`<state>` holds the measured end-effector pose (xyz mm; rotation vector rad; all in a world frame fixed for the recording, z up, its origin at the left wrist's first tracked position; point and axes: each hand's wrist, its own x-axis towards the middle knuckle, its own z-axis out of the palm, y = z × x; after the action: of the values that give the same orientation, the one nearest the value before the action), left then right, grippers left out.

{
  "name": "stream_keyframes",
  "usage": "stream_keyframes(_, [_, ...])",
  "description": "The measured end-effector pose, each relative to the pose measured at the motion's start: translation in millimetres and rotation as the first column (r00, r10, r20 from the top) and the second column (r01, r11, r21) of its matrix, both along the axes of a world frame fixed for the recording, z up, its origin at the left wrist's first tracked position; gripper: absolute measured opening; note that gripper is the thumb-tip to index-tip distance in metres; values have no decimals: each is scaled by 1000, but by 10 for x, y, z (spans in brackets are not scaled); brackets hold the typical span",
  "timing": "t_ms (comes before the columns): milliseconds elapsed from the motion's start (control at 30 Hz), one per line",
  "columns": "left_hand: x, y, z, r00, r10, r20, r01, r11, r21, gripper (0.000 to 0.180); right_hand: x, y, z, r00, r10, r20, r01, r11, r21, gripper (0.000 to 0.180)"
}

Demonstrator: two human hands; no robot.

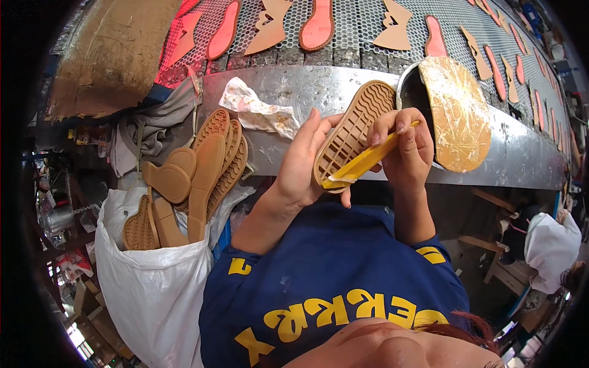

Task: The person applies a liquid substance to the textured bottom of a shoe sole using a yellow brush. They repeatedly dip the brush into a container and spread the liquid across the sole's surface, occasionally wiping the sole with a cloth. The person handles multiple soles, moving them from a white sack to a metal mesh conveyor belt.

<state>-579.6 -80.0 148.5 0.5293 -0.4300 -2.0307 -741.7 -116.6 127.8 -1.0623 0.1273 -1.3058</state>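
Observation:
A brown shoe sole (352, 130) with a wavy and gridded tread is tilted upright in front of me. My left hand (300, 161) holds it along its left edge, with the thumb and fingers partly hidden behind it. In my right hand (403, 146) is a flat yellow tool (363, 161), pinched between the fingers. The tool slants across the lower part of the sole, and its pale tip sits by the sole's bottom edge. What kind of tool it is cannot be made out.
A metal pot (401, 101) under a scratched tan board (459, 116) stands on the metal ledge (521, 147), right of a stained white rag (257, 111). Behind runs a mesh conveyor (354, 24) carrying sole-shaped pieces. Left, a white sack (150, 282) holds several soles (208, 162). Another person (549, 245) is at right.

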Motion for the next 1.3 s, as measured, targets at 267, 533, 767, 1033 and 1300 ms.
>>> stream_keyframes(267, [-58,-6,37,998,9,60,-8,1000,-16,67,-75,-60,49,998,32,-57,-34,999,-32,23])
stream_keyframes(533, [-83,6,8,998,35,46,-29,993,-111,67,-282,-147,8,948,-289,-132,264,947,-182,19])
stream_keyframes(767, [-46,55,-69,982,181,51,-168,966,-196,48,-638,-34,93,452,-857,-249,759,516,-397,25])
stream_keyframes(1033, [68,54,-357,908,404,-113,-417,839,-348,91,-783,-57,-95,-243,-853,-462,373,358,-856,13])
stream_keyframes(1300, [145,-17,-469,685,672,282,-269,592,-760,99,-720,11,-98,-16,-837,-547,545,451,-706,9])
